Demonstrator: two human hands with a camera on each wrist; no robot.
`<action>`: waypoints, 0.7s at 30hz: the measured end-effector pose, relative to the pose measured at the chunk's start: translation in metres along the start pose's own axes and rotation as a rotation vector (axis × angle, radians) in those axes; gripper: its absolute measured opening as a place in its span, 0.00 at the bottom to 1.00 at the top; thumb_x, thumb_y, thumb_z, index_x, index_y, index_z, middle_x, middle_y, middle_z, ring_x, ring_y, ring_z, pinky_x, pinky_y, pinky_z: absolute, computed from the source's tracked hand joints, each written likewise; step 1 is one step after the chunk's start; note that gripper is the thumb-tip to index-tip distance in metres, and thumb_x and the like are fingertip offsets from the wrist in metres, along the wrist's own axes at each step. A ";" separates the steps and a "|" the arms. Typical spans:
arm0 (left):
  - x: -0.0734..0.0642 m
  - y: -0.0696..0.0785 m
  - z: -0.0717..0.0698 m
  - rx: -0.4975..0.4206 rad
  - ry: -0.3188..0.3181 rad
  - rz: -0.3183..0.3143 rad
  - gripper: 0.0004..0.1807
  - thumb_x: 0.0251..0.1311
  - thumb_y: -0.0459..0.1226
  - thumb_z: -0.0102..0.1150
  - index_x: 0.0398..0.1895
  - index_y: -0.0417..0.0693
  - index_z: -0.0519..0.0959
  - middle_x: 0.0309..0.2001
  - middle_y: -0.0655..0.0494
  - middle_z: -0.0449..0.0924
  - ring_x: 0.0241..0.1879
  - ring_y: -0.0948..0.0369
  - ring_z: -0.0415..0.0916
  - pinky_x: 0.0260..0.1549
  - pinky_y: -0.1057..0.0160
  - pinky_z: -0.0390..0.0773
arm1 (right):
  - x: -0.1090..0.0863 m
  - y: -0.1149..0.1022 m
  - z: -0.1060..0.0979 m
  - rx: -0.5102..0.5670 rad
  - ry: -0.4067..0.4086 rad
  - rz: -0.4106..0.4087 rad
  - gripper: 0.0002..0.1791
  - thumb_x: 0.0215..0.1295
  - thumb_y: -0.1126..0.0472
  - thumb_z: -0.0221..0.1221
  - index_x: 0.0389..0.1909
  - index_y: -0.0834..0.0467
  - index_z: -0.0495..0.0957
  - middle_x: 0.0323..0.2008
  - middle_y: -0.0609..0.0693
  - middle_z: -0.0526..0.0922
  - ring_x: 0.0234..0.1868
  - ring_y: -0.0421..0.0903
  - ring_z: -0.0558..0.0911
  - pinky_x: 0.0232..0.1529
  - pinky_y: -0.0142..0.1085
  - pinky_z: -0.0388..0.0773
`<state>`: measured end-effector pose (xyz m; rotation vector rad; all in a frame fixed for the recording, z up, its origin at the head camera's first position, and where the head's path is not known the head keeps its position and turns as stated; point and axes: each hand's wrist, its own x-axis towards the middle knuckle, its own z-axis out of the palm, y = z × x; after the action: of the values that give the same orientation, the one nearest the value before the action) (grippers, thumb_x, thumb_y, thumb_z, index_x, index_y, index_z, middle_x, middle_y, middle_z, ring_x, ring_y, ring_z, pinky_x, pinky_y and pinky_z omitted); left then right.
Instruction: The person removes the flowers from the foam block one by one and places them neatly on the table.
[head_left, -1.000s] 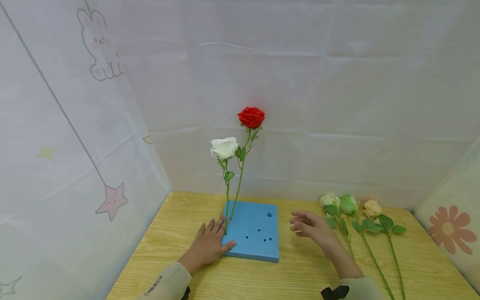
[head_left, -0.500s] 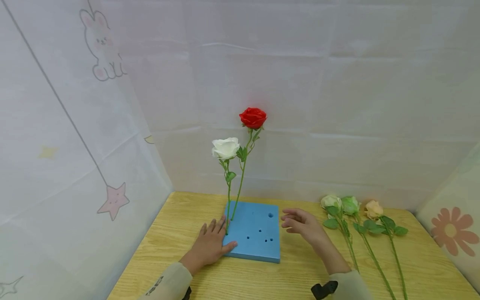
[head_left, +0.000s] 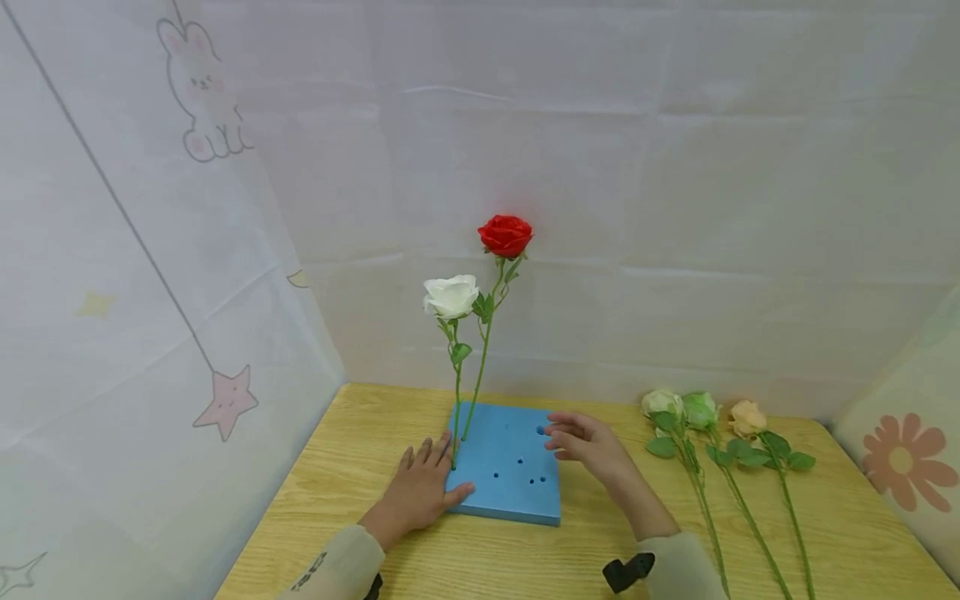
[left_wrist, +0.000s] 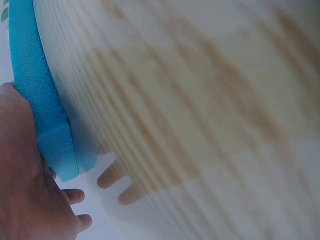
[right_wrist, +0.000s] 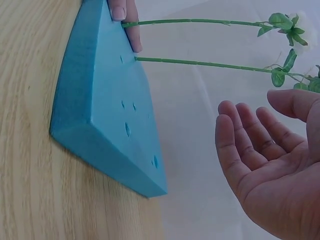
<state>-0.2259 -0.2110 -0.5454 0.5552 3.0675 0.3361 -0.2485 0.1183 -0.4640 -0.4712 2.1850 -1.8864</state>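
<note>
A blue foam block (head_left: 504, 492) with several holes in its top lies on the table. Near its left edge a white rose (head_left: 452, 297) and a red rose (head_left: 506, 236) stand in holes, the red one leaning right. My left hand (head_left: 420, 492) rests flat across the block's left edge, fingers spread, beside the white rose's stem. In the left wrist view the left hand (left_wrist: 22, 165) touches the block's side (left_wrist: 30, 75). Over the block's right edge hovers my right hand (head_left: 592, 454), fingers loosely bent. The right wrist view shows that hand (right_wrist: 270, 165) holding nothing, apart from the block.
On the right side of the wooden table (head_left: 337, 425) lie a cream rose (head_left: 663, 403), a green rose (head_left: 701, 410) and a peach rose (head_left: 747, 418), stems toward me. A pale cloth backdrop (head_left: 600, 167) hangs behind and at both sides.
My right hand has moved left, from beside the block to over its right edge. The left hand has stayed on the block, and both standing roses keep their places.
</note>
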 end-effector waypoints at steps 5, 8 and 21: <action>-0.001 -0.001 0.002 0.007 0.015 -0.003 0.52 0.68 0.73 0.31 0.80 0.43 0.55 0.82 0.49 0.43 0.77 0.38 0.48 0.70 0.31 0.51 | 0.005 0.000 0.009 0.039 -0.002 -0.020 0.26 0.74 0.56 0.61 0.68 0.61 0.72 0.60 0.68 0.78 0.53 0.55 0.84 0.54 0.44 0.82; -0.001 0.000 0.001 0.000 0.017 -0.005 0.52 0.69 0.72 0.32 0.80 0.43 0.55 0.82 0.49 0.43 0.77 0.38 0.48 0.70 0.31 0.51 | 0.007 0.000 0.015 0.050 0.004 -0.021 0.26 0.73 0.57 0.61 0.68 0.62 0.72 0.60 0.68 0.78 0.53 0.55 0.84 0.54 0.44 0.82; -0.001 0.004 -0.003 0.009 0.035 0.010 0.51 0.70 0.70 0.35 0.78 0.38 0.59 0.81 0.43 0.48 0.76 0.35 0.51 0.68 0.29 0.52 | 0.020 0.000 0.041 0.101 0.032 -0.027 0.23 0.73 0.60 0.61 0.66 0.62 0.74 0.58 0.66 0.80 0.51 0.55 0.86 0.53 0.47 0.82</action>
<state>-0.2234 -0.2080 -0.5420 0.5717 3.1020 0.3364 -0.2517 0.0735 -0.4693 -0.4572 2.1010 -2.0206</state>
